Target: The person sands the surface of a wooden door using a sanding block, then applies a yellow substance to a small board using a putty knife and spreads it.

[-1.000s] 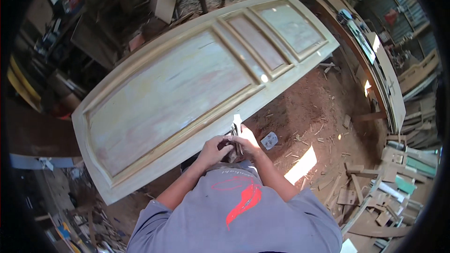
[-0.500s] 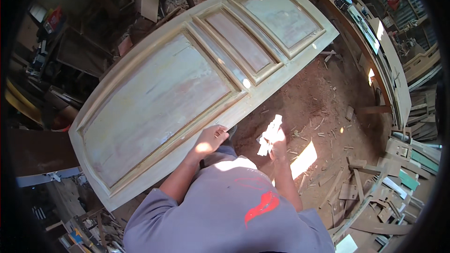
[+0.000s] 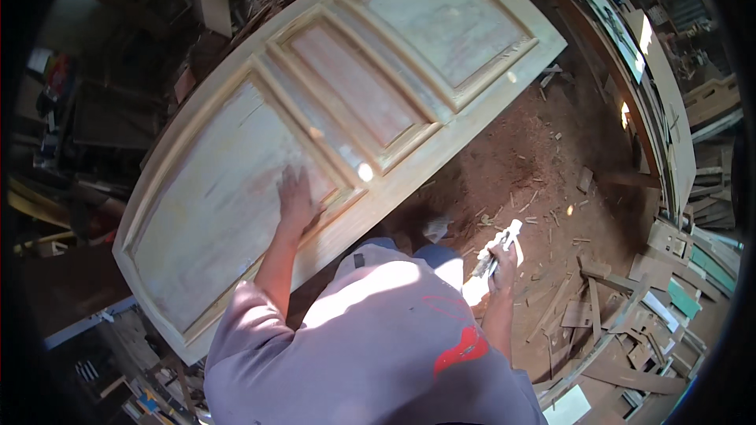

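panelled wooden door (image 3: 386, 190) lies across l. & centre; l. hand (image 3: 296, 201), fingers extended & gripping nothing, is over its largest panel (image 3: 213, 212), contact unclear w/ blur; flat, light palm prob. best; at r., r. hand (image 3: 502, 267) has fingers closed round pale sunlit item (image 3: 510, 238), best kept off door

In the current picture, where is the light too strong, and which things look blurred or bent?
Head view: sunlight bleaches the grey shirt around the chest and glares off the pale thing in the right hand; head view: the left hand looks slightly smeared; head view: the panelled door's far long edge bows, and the corners fall black.
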The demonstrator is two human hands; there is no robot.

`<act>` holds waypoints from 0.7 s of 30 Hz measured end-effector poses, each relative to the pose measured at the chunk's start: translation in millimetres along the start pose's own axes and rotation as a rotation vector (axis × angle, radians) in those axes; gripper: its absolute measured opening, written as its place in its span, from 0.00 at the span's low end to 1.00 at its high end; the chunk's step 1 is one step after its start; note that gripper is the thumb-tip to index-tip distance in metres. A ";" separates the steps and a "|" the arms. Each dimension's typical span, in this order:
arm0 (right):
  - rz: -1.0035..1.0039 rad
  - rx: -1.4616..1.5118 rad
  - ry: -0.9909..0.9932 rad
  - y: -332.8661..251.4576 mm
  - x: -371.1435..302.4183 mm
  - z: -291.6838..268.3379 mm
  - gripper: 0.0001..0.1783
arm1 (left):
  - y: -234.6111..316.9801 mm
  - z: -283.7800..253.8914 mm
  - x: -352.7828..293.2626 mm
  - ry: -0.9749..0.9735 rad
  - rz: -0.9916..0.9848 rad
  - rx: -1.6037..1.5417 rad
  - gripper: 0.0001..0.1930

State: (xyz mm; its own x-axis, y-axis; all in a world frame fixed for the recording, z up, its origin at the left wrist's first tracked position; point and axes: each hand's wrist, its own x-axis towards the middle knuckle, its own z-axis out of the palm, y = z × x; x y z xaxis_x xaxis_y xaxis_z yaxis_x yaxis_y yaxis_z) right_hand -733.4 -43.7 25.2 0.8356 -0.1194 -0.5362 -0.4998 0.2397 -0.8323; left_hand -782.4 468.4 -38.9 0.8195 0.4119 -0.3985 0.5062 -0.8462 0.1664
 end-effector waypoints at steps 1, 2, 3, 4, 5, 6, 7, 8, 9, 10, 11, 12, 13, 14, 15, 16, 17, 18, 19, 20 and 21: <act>0.020 0.021 -0.006 1.6 16.5 -13.6 0.14 | 1.1 2.4 2.7 -0.005 0.024 0.028 0.60; 0.014 0.032 -0.017 -0.8 33.5 -24.0 0.15 | 4.9 5.0 2.2 -0.010 0.047 0.054 0.59; 0.012 0.043 -0.027 -4.3 45.6 -31.1 0.15 | 17.2 1.1 -0.6 -0.018 0.025 0.084 0.57; 0.046 0.095 -0.046 -19.8 55.4 -31.6 0.17 | 33.6 -4.8 -1.4 -0.018 -0.003 0.113 0.55; 0.053 0.083 -0.090 -27.0 75.1 -46.8 0.17 | 52.5 -5.3 1.5 0.006 0.011 0.119 0.55; 0.037 0.084 -0.080 -45.9 88.6 -48.6 0.18 | 66.0 -2.6 0.8 0.044 -0.049 0.068 0.52; 0.022 0.083 -0.062 -66.8 97.0 -49.8 0.18 | 85.6 -4.5 0.1 0.076 -0.103 0.015 0.50; -0.001 0.129 -0.094 -82.3 108.5 -55.8 0.19 | 106.7 -6.0 4.2 0.092 -0.089 0.021 0.50; -0.034 0.171 -0.123 -101.0 122.9 -63.7 0.19 | 137.9 -9.8 13.7 0.178 -0.021 -0.090 0.47; -0.021 0.123 -0.093 -120.5 132.1 -70.4 0.19 | 170.0 -12.5 22.9 0.259 0.051 -0.204 0.44; 0.010 0.176 -0.147 -124.1 152.6 -87.9 0.18 | 200.7 -14.4 28.3 0.273 0.076 -0.208 0.44; -0.007 0.169 -0.141 -137.1 167.9 -96.6 0.19 | 234.7 -20.7 30.2 0.330 0.149 -0.228 0.38; -0.023 0.158 -0.133 -152.0 181.2 -101.0 0.19 | 267.1 -24.7 31.3 0.384 0.220 -0.251 0.33; -0.053 0.163 -0.142 -165.6 195.4 -107.0 0.19 | 297.1 -25.0 37.6 0.387 0.252 -0.261 0.33; -0.058 0.160 -0.140 -181.0 207.6 -108.6 0.19 | 322.4 -24.6 40.7 0.368 0.263 -0.361 0.26; -0.070 0.191 -0.143 -195.5 218.1 -113.7 0.19 | 350.3 -22.6 46.6 0.340 0.281 -0.464 0.20; -0.082 0.222 -0.145 -210.3 229.8 -119.8 0.19 | 379.9 -19.4 51.8 0.341 0.305 -0.475 0.20; -0.076 0.189 -0.108 -222.8 242.2 -127.8 0.19 | 412.2 -16.7 59.4 0.278 0.297 -0.550 0.15; -0.073 0.188 -0.098 -229.3 256.6 -137.4 0.20 | 445.7 -17.7 67.4 0.211 0.291 -0.622 0.12; -0.077 0.193 -0.094 -237.3 272.0 -146.9 0.20 | 479.4 -19.6 74.6 0.132 0.282 -0.674 0.11; -0.077 0.199 -0.092 -243.0 287.2 -153.2 0.20 | 510.9 -26.4 79.4 0.051 0.269 -0.720 0.11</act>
State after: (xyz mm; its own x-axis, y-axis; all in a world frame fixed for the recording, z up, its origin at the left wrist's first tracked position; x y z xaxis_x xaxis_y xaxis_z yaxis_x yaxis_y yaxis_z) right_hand -407.0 -283.8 51.9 0.8914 -0.0587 -0.4494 -0.3863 0.4200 -0.8212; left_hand -451.6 77.7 38.3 0.9418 0.2527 -0.2215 0.3229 -0.4979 0.8048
